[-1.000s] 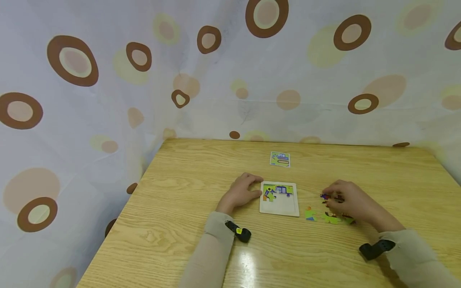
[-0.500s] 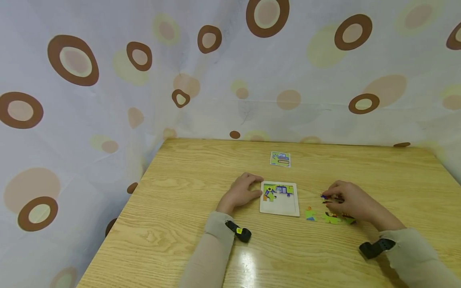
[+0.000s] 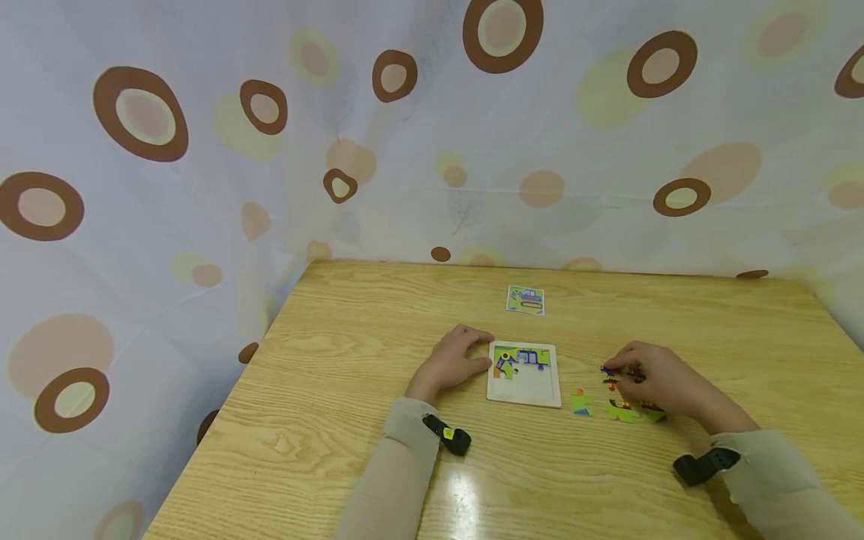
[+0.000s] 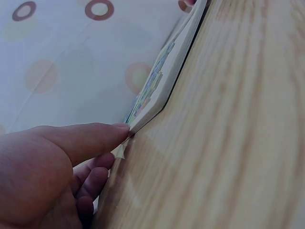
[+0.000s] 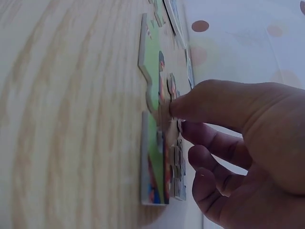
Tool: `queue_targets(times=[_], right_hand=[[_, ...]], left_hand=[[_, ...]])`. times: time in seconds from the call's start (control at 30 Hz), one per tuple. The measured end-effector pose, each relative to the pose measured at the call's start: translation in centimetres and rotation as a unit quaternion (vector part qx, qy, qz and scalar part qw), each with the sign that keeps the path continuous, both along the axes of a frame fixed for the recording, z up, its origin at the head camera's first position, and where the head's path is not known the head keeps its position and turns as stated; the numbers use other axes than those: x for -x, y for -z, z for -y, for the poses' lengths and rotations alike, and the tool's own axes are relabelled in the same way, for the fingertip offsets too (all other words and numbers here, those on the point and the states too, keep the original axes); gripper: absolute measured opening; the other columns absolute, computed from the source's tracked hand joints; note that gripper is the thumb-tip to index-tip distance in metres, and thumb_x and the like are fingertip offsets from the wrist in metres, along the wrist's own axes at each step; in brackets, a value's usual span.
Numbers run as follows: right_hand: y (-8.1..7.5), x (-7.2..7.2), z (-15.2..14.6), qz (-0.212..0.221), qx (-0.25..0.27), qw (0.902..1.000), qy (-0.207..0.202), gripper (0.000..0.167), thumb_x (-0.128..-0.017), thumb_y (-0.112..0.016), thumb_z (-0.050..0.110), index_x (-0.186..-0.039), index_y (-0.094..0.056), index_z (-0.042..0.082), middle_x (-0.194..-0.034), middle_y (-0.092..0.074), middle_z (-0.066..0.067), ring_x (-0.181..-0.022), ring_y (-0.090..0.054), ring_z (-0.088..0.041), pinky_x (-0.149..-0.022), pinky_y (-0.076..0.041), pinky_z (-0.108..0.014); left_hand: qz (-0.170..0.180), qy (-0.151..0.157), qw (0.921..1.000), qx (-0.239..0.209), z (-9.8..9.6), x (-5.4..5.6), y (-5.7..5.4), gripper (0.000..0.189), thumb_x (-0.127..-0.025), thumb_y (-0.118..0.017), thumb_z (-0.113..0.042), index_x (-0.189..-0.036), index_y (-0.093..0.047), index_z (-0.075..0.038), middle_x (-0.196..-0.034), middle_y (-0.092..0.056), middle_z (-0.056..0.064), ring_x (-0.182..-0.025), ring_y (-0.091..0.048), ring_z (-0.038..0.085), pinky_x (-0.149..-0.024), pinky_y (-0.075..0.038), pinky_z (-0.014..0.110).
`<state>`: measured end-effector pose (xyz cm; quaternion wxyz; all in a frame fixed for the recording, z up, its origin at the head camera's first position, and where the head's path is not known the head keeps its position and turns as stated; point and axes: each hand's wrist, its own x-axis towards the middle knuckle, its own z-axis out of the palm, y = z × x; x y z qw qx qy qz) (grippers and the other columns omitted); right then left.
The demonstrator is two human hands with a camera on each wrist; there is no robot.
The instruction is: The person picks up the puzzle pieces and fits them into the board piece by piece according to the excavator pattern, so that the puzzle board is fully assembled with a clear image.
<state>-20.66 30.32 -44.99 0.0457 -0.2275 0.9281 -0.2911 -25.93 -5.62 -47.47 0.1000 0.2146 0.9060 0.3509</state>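
Observation:
A white square puzzle tray point(image 3: 523, 391) with several pieces fitted along its top and left side lies on the table. My left hand point(image 3: 455, 361) rests at the tray's left side, index finger by the upper corner, and the thumb point(image 4: 102, 138) touches its edge in the left wrist view. To the right, my right hand point(image 3: 655, 375) is low over loose jigsaw pieces. Its thumb and index finger pinch a dark blue and red jigsaw piece point(image 3: 607, 370), partly hidden by the fingers. In the right wrist view green pieces point(image 5: 151, 62) lie flat just beside the fingertips.
A small picture card point(image 3: 525, 300) of a blue digger lies behind the tray. Between tray and right hand is a green piece point(image 3: 581, 403), with another green piece point(image 3: 621, 410) near the right hand. A spotted cloth point(image 3: 405, 150) hangs behind the wooden table point(image 3: 337, 330).
My right thumb has drawn back slightly, showing more of an orange patch on the pieces below it. The left hand and the tray stay in place.

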Motion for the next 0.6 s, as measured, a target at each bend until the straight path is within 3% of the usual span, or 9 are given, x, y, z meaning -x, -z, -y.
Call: queue_targets(times=[0.6], right_hand=[[-0.3,-0.3,2.4,-0.045,0.02,0.9988,-0.005,0.026,-0.085,-0.075,0.008,-0.111,-0.073,0.011,-0.104,-0.063,-0.001,-0.077,-0.05,-0.012,-0.063,-0.044,-0.027]], left_hand=[[0.0,0.0,1.0,0.005,-0.1,0.1,0.1,0.043,-0.096,-0.066,-0.027,-0.138,-0.058,-0.02,-0.134,-0.051,0.002,-0.126,-0.045,0.022,-0.106,-0.034,0.04]])
